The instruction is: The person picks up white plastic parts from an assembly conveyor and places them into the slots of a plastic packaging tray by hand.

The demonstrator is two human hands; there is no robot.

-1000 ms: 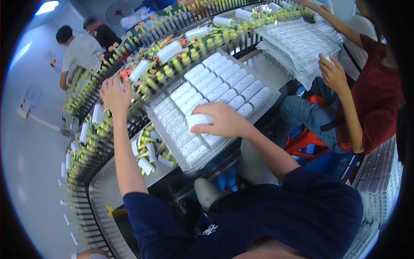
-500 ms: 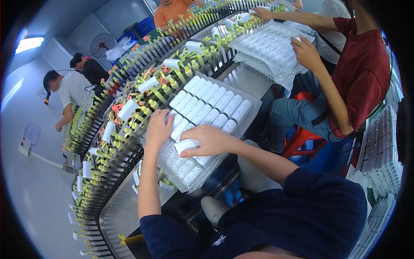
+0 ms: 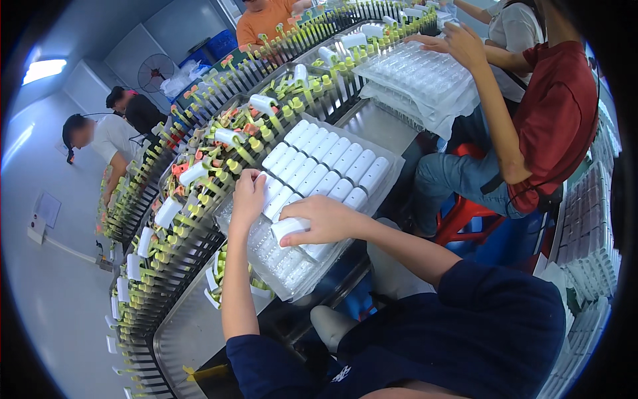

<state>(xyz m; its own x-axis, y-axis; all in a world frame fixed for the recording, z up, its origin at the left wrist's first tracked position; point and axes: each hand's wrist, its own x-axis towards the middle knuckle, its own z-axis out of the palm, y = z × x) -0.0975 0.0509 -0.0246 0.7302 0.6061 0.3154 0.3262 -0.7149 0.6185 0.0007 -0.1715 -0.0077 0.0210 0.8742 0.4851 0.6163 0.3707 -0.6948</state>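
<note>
The right hand (image 3: 319,223) has its fingers curled round a white cylindrical plastic tube (image 3: 290,227) over the clear moulded plastic tray (image 3: 292,269). At ten o'clock from it, the left hand (image 3: 248,199) pinches another white tube (image 3: 268,191) in the tray's rows. Farther off at eleven o'clock curves the conveyor of green and orange holders (image 3: 199,193). At two o'clock a red-shirted person (image 3: 551,113) touches another tray.

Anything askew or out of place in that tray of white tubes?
Nothing stands out. The white tubes lie in neat parallel rows in the clear tray. The right hand holds one white tube over the tray's empty near slots; the left hand rests on the tray's left side.
</note>
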